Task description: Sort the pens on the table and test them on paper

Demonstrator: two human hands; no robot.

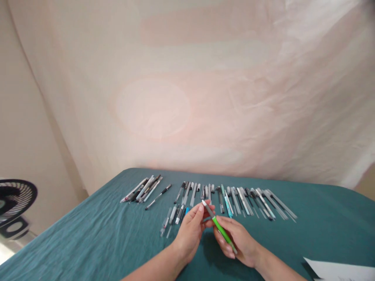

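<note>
A green and grey pen (pixel 219 226) is held between both my hands above the teal tablecloth (pixel 88 242). My left hand (pixel 190 232) pinches its upper grey end with thumb and fingers. My right hand (pixel 237 239) wraps its fingers round the green lower barrel. Just beyond my hands lies a row of several pens and pen parts (pixel 234 200) stretching across the table, with a separate bunch of pens (pixel 143 189) at the left end.
A pale draped sheet (pixel 205 97) hangs behind the table. A black fan (pixel 14 203) stands at the far left beyond the table edge. White paper (pixel 340 269) lies at the table's front right corner.
</note>
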